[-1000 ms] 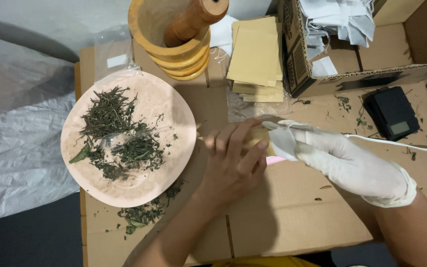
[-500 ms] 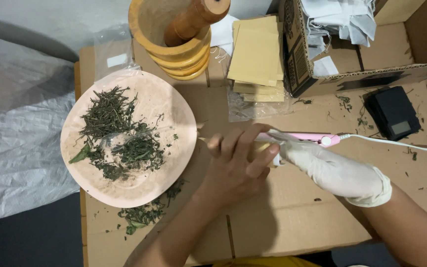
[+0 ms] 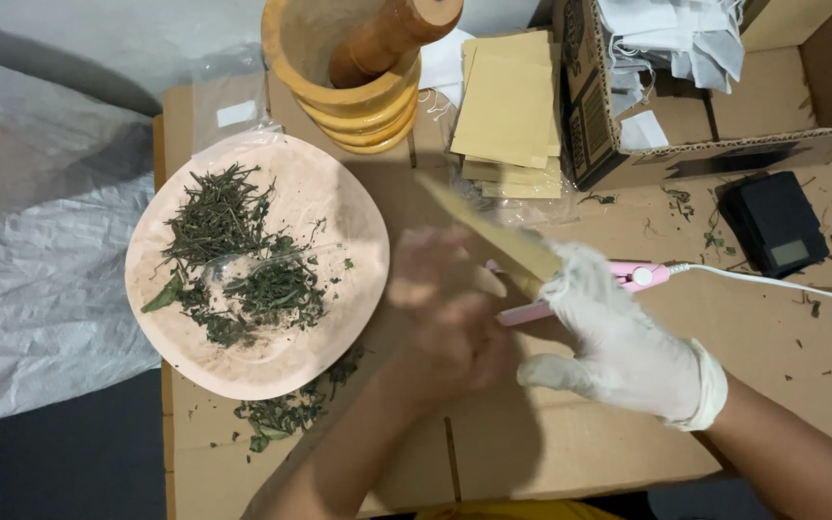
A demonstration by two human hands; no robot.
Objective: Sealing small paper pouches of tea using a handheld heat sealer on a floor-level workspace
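Bare cardboard (image 3: 801, 376) right lies open; plate (image 3: 339, 202) blocks left; mortar (image 3: 349, 106) behind

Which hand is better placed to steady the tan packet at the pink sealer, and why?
Probably the right hand: gloved, it already grips the tan packet at the pink sealer. The bare left hand is blurred beside it.

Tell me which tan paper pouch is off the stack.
The tan pouch held tilted by the gloved right hand beside the plate; the other pouches lie stacked flat near the mortar.
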